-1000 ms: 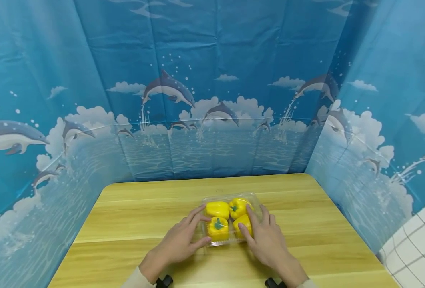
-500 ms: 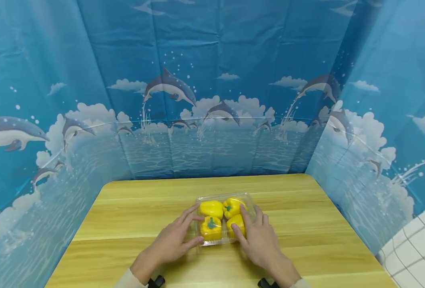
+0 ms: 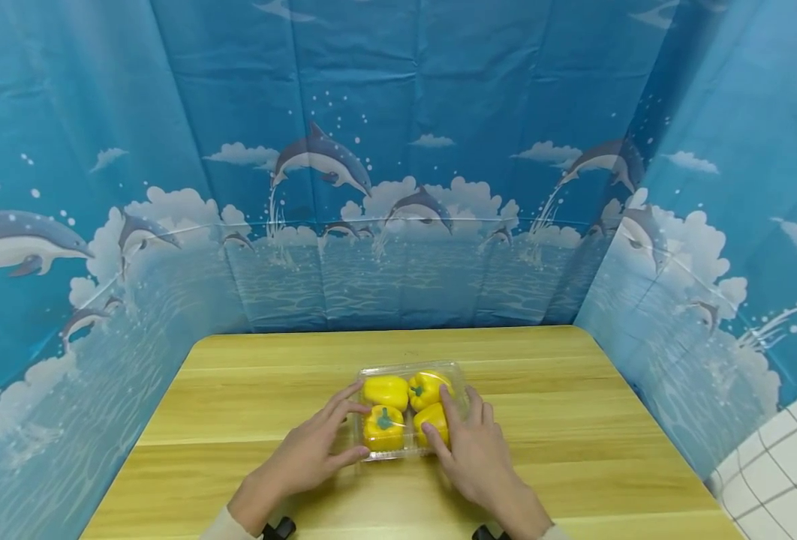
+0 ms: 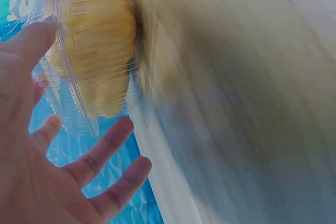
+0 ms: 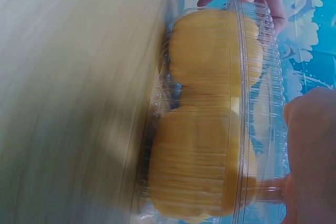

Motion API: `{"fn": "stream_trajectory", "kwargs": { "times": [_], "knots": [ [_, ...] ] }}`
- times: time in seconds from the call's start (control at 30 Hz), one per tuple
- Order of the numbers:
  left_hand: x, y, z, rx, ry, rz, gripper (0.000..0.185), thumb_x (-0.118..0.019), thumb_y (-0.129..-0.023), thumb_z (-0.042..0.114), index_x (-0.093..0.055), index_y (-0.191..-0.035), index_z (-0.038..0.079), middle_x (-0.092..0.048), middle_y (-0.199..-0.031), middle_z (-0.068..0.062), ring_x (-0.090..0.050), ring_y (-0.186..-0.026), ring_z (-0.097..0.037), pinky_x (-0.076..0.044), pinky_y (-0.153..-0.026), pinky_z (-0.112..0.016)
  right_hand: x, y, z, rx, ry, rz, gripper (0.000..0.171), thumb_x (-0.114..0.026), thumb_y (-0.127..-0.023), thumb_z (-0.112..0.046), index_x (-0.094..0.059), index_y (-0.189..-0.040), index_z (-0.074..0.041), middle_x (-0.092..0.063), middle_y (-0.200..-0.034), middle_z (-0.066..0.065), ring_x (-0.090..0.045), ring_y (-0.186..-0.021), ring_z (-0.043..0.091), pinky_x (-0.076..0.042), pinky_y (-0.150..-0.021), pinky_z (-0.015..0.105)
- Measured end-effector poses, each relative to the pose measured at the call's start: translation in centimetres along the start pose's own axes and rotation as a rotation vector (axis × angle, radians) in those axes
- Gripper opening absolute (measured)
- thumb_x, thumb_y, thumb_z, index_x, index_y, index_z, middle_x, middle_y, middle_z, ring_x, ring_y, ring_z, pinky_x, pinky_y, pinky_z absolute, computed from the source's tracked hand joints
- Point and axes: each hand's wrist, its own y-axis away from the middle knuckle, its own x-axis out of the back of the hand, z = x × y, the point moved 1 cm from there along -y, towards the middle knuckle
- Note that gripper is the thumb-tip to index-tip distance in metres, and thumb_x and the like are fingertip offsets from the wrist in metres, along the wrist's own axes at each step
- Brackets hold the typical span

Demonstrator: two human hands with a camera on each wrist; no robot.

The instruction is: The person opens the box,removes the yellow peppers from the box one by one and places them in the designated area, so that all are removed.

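a clear plastic clamshell box [image 3: 408, 409] sits on the wooden surface [image 3: 560, 420], about midway between its left and right edges and a little nearer the front edge than the back. inside it are four yellow bell peppers [image 3: 385, 429] in two rows of two, green stems showing on at least two of them.

the left hand [image 3: 304, 454] is at the left side of the box, fingers spread and fairly straight, with the fingertips touching the lid and side wall and the thumb at the front left corner. the left wrist view shows the thumb on the ribbed plastic while the other fingers [image 4: 105, 148] stand loosely apart just beside it.

the right hand [image 3: 473, 454] lies over the right side of the box, fingers extended and slightly fanned across the lid above the right-hand peppers, the thumb at the front right part. the right wrist view, blurred, shows the box's closed rim [image 5: 239, 103] and two peppers pressed against the plastic.

a blue backdrop printed with dolphins [image 3: 320, 157] and clouds stands around the back and side edges of the surface.
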Motion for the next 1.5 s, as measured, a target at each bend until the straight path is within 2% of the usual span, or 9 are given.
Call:
{"fn": "stream_trajectory", "kwargs": {
  "times": [0.13,0.33,0.83,1.03,1.27,1.5],
  "knots": [
    [0.3,0.2,-0.2,0.004,0.02,-0.001,0.059,-0.071,-0.112,0.062,-0.055,-0.162,0.036,-0.02,-0.198,0.009,-0.075,-0.145,-0.033,-0.07,-0.103,-0.056,0.0,0.1,-0.4,0.004,-0.009,-0.012,0.076,-0.052,-0.122,-0.061,-0.044,-0.182,-0.015,-0.039,-0.18,0.04,-0.053,-0.153,0.056,-0.061,-0.111,0.07],
    [0.4,0.5,-0.3,0.013,0.035,-0.003,0.058,-0.072,-0.112,0.061,-0.055,-0.162,0.037,-0.018,-0.198,0.01,-0.078,-0.14,-0.03,-0.072,-0.099,-0.051,-0.2,0.2,-0.6,0.005,-0.013,-0.025,0.079,-0.049,-0.122,-0.064,-0.041,-0.183,-0.015,-0.036,-0.181,0.04,-0.051,-0.155,0.057,-0.06,-0.112,0.071],
    [0.3,0.7,-0.4,0.038,0.068,0.013,0.063,-0.075,-0.111,0.06,-0.053,-0.165,0.036,-0.022,-0.197,0.013,-0.078,-0.138,-0.029,-0.072,-0.098,-0.052,-0.4,0.1,-0.8,0.004,-0.007,-0.016,0.079,-0.052,-0.121,-0.063,-0.043,-0.182,-0.014,-0.039,-0.179,0.041,-0.05,-0.156,0.057,-0.059,-0.114,0.072],
    [0.1,1.0,-0.3,0.038,0.093,0.024,0.062,-0.076,-0.111,0.056,-0.054,-0.166,0.038,-0.018,-0.198,0.011,-0.078,-0.137,-0.027,-0.071,-0.104,-0.053,-0.6,0.1,-0.7,-0.003,-0.011,-0.012,0.078,-0.053,-0.121,-0.062,-0.041,-0.183,-0.016,-0.038,-0.18,0.04,-0.049,-0.156,0.056,-0.059,-0.114,0.071],
    [-0.1,1.4,-0.2,0.015,0.099,0.068,0.061,-0.077,-0.113,0.051,-0.056,-0.167,0.035,-0.018,-0.198,0.005,-0.078,-0.135,-0.025,-0.071,-0.104,-0.053,-0.8,0.2,-0.7,-0.009,-0.018,-0.009,0.077,-0.053,-0.121,-0.062,-0.041,-0.183,-0.018,-0.037,-0.181,0.039,-0.051,-0.154,0.055,-0.06,-0.111,0.07],
    [-0.7,1.9,-0.4,-0.023,0.103,0.139,0.064,-0.079,-0.113,0.044,-0.055,-0.171,0.031,-0.027,-0.196,-0.003,-0.079,-0.131,-0.025,-0.071,-0.103,-0.053,-0.6,0.4,-1.1,-0.018,-0.039,-0.025,0.077,-0.053,-0.121,-0.062,-0.038,-0.185,-0.02,-0.035,-0.182,0.039,-0.05,-0.154,0.055,-0.058,-0.113,0.069]
  ]
}}
